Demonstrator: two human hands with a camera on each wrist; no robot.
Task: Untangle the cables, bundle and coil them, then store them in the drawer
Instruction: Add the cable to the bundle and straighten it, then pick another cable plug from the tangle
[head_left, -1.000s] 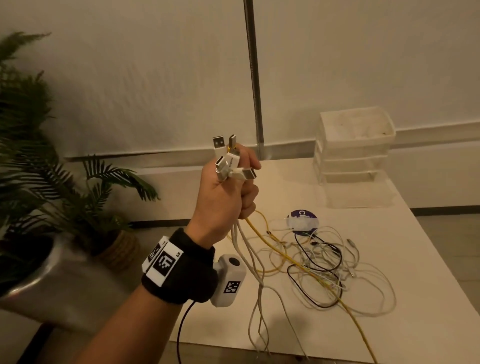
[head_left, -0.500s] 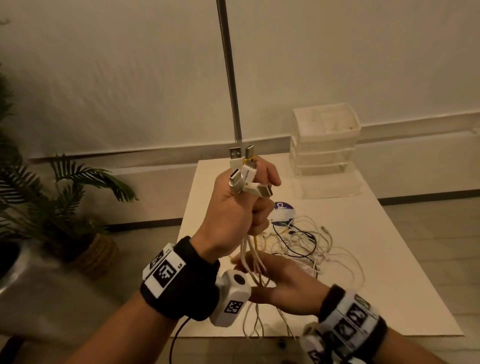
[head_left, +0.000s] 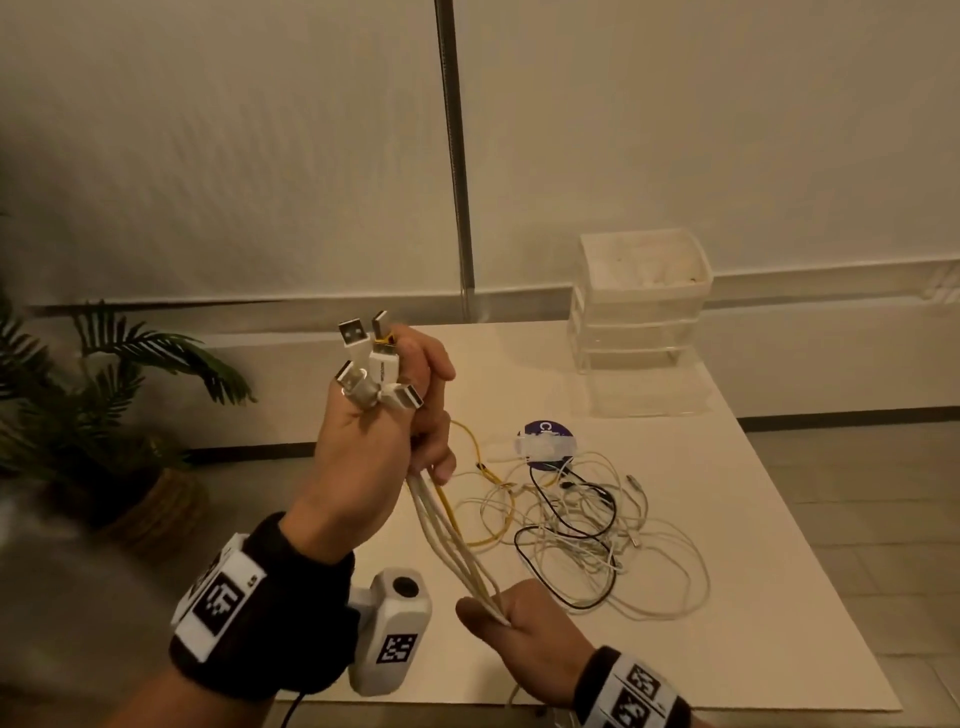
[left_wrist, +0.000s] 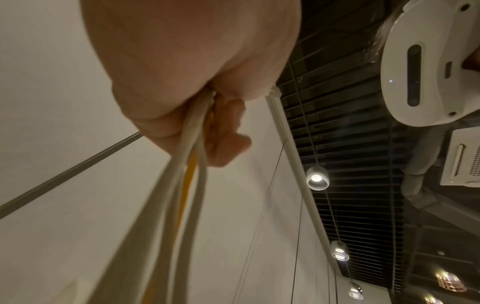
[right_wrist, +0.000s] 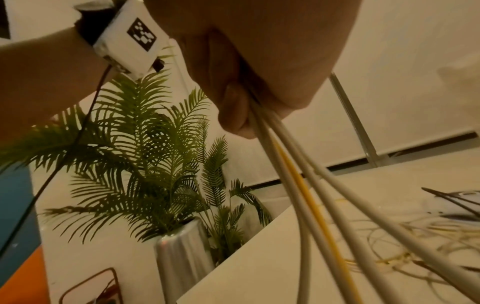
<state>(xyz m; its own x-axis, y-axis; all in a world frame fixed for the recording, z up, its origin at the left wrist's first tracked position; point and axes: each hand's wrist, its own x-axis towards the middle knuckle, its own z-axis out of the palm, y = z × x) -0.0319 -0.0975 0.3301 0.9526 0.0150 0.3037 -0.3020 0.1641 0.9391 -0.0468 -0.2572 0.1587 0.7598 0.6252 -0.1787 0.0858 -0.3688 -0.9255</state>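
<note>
My left hand (head_left: 382, 436) is raised over the table's near left part and grips a bunch of white cables and one yellow cable, their USB plugs (head_left: 371, 358) sticking up out of the fist. The strands (head_left: 452, 540) run taut down to my right hand (head_left: 524, 639), which holds them between thumb and fingers near the front edge. The left wrist view shows the cables (left_wrist: 187, 164) leaving my left hand (left_wrist: 182, 61). In the right wrist view they (right_wrist: 298, 164) fan out from my right hand (right_wrist: 259, 51). The rest lies as a tangle (head_left: 582, 519) of white, black and yellow cable.
A clear plastic drawer unit (head_left: 641, 312) stands at the far right of the white table (head_left: 753, 597), drawers closed. A purple tape roll (head_left: 543, 441) lies behind the tangle. Potted palms (head_left: 104, 389) stand left of the table. A metal pole (head_left: 457, 156) runs up the wall.
My right hand came into view under the left one, took the hanging strands and slid down them toward the front edge, pulling them straight. The left hand kept its grip.
</note>
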